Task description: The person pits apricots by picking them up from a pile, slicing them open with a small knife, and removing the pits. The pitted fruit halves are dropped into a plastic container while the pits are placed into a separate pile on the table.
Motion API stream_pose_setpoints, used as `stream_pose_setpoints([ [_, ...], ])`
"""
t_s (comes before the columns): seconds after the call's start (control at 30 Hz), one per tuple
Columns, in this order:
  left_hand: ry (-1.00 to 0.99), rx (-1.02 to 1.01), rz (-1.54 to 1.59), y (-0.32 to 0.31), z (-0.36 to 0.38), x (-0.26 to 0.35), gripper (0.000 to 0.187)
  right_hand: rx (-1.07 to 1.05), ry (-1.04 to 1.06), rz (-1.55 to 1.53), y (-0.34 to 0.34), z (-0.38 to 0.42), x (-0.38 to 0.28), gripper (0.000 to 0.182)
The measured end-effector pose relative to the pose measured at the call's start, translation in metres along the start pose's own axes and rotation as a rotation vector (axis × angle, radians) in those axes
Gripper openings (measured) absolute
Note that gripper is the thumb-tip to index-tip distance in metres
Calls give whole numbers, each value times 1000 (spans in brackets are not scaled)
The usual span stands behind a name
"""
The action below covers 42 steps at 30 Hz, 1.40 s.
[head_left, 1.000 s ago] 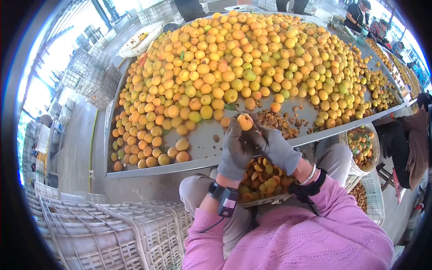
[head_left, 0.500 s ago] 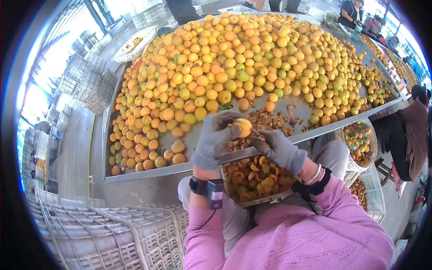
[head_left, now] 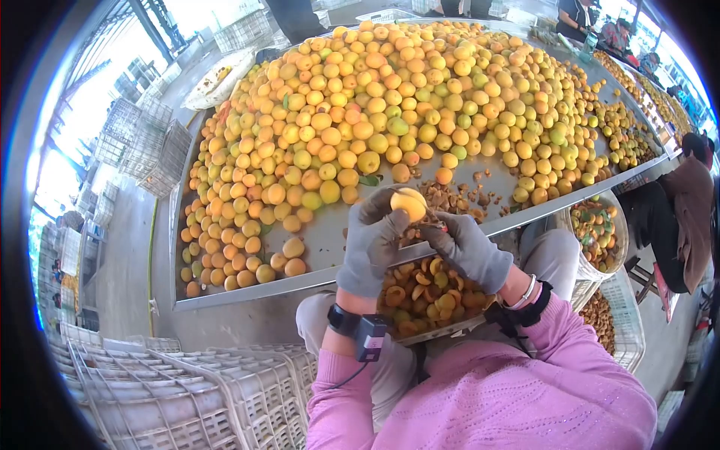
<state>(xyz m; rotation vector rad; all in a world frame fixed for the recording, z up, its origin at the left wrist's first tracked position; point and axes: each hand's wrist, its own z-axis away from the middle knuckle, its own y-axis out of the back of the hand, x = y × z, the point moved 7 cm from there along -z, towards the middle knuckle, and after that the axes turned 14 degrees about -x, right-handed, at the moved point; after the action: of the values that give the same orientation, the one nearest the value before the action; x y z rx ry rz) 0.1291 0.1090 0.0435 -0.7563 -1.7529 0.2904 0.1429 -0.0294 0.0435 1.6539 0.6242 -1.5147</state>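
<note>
Between the fingers and thumb of my gloved left hand (head_left: 369,244) is a yellow-orange apricot (head_left: 409,203), held up over the table's near edge. My right hand (head_left: 471,251), in a matching grey glove, is closed close beside it; a small reddish bit shows at its fingertips, but what it grips is mostly hidden. Past the hands, brown apricot stones (head_left: 450,199) lie scattered on the metal table (head_left: 307,247). Below them, against my lap, sits a container of split apricot halves (head_left: 435,296).
A large heap of whole apricots (head_left: 360,112) covers much of the table. White plastic crates (head_left: 187,390) stand at lower left. To the right are a bucket of fruit (head_left: 596,232) and a crate with stones (head_left: 600,322). A seated person (head_left: 675,217) is at far right.
My left hand has shifted slightly right and turned, so the apricot now shows a rounder, paler face. My right hand stays almost in place beside it. The view has moved slightly.
</note>
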Motion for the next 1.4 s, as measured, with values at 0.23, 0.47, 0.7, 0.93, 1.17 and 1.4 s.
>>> stream_pose_setpoints([
  [0.23,229,-126,-388,0,1,17,46,-32,28,2,-11,-2,24,34],
  [0.47,65,177,207,-16,9,-20,53,-2,25,-266,-9,2,14,39],
  [0.7,269,-200,-272,0,-4,19,43,-147,-122,-128,-11,7,12,41],
  [0.93,156,-17,-111,-1,7,-9,44,-87,-119,-460,-22,14,36,39],
  [1.17,-79,103,132,-26,6,-26,45,-31,-49,-502,-13,19,15,36],
  [1.4,146,-216,-274,-13,1,2,36,-299,-214,-106,13,23,16,44],
])
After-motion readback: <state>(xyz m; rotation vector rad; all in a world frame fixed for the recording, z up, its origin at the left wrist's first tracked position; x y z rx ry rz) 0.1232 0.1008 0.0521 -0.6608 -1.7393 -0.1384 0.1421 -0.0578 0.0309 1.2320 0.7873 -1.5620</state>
